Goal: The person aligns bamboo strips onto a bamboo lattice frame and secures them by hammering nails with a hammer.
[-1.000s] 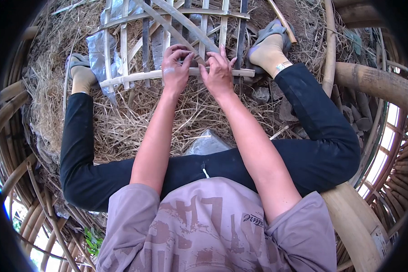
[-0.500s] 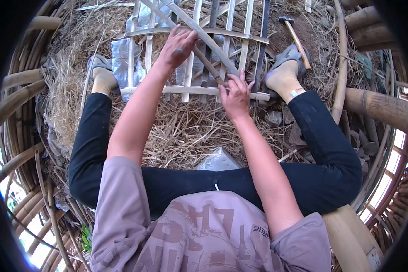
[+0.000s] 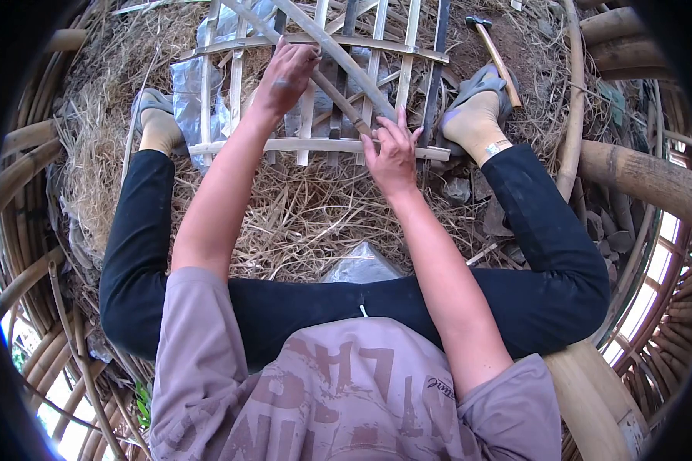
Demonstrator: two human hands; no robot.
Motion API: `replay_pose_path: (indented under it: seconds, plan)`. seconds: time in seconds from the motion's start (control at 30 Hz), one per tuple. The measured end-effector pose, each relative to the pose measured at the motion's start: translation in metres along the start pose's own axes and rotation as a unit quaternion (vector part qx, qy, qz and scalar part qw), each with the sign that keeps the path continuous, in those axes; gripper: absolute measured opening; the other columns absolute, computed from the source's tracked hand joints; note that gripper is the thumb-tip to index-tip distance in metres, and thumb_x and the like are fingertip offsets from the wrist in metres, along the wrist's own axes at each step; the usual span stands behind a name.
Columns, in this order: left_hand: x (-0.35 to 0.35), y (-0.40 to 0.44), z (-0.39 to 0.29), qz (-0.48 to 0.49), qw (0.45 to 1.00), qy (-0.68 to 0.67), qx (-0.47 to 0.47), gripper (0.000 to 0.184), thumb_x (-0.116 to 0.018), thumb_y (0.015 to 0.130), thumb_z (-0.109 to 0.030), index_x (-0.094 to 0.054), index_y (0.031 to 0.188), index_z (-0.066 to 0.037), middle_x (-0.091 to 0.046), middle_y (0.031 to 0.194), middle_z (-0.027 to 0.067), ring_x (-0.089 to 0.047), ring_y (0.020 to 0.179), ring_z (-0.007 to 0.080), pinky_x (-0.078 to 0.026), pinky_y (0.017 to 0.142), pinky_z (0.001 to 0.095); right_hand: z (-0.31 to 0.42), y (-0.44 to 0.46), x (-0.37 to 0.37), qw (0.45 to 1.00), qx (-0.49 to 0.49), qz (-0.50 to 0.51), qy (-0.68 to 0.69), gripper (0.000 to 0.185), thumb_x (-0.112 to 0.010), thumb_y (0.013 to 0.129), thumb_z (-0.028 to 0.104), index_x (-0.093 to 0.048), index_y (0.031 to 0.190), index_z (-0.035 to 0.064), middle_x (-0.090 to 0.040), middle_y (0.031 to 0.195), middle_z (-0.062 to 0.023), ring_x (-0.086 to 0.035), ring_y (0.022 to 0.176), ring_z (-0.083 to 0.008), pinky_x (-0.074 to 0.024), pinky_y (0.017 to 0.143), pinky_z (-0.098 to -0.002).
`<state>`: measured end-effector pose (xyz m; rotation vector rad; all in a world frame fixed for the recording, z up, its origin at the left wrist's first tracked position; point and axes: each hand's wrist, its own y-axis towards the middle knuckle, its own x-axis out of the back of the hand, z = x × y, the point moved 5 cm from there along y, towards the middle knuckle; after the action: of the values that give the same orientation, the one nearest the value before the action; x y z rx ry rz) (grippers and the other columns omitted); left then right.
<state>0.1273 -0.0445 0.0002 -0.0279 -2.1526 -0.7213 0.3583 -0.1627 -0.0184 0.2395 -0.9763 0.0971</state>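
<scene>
A lattice of pale and dark bamboo strips (image 3: 300, 144) lies on the ground between my feet. Two strips cross it diagonally, a brownish bamboo strip (image 3: 332, 94) and a paler grey one (image 3: 354, 71). My left hand (image 3: 284, 81) is closed around the brownish strip near the upper crosspiece. At that strip's lower end is my right hand (image 3: 393, 154), thumb and forefinger against it and the other fingers partly extended near the pale strip's end. The exact contact under the right fingers is partly hidden.
A hammer (image 3: 496, 61) with a wooden handle leans by my right foot (image 3: 475, 127). Crumpled plastic sheeting (image 3: 188, 96) lies under the lattice's left side. Dry straw (image 3: 292, 223) covers the ground, and bamboo poles (image 3: 638, 177) surround me. A silvery block (image 3: 361, 265) sits between my legs.
The whole view has shifted slightly, so the lattice and legs sit a little further left. Both hands stay at the brownish strip; the right fingers look slightly more raised.
</scene>
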Motion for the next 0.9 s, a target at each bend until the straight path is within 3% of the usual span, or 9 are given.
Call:
replay_pose_path:
  seconds: [0.1, 0.3, 0.9]
  plan:
    - [0.001, -0.002, 0.000, 0.026, 1.000, 0.008, 0.015, 0.013, -0.063, 0.098, -0.008, -0.063, 0.111, -0.005, -0.071, 0.115, 0.0096, -0.066, 0.114, 0.0331, -0.036, 0.118, 0.0563, 0.000, 0.000, 0.000, 1.000, 0.001, 0.003, -0.003, 0.018, -0.076, 0.089, 0.020, -0.070, 0.093, 0.0030, -0.065, 0.131, -0.0128, -0.040, 0.147, -0.0458, -0.0210, 0.113, -0.0812]
    - [0.003, -0.002, -0.003, 0.028, 0.999, 0.001, 0.034, 0.012, -0.063, 0.098, -0.008, -0.063, 0.110, -0.004, -0.071, 0.114, 0.0101, -0.067, 0.112, 0.0351, -0.037, 0.118, 0.0557, 0.000, 0.000, 0.004, 1.000, 0.001, 0.015, -0.002, 0.017, -0.076, 0.089, 0.018, -0.070, 0.093, 0.0033, -0.065, 0.130, -0.0141, -0.042, 0.145, -0.0462, -0.0213, 0.113, -0.0808]
    - [0.003, -0.010, -0.013, -0.020, 0.999, 0.016, -0.037, 0.014, -0.068, 0.094, -0.007, -0.059, 0.105, -0.006, -0.066, 0.111, 0.0084, -0.065, 0.108, 0.0329, -0.037, 0.117, 0.0589, -0.009, -0.002, 0.002, 0.999, 0.009, 0.021, 0.027, 0.018, -0.074, 0.091, 0.017, -0.062, 0.094, 0.0038, -0.062, 0.131, -0.0144, -0.038, 0.147, -0.0481, -0.0151, 0.113, -0.0826]
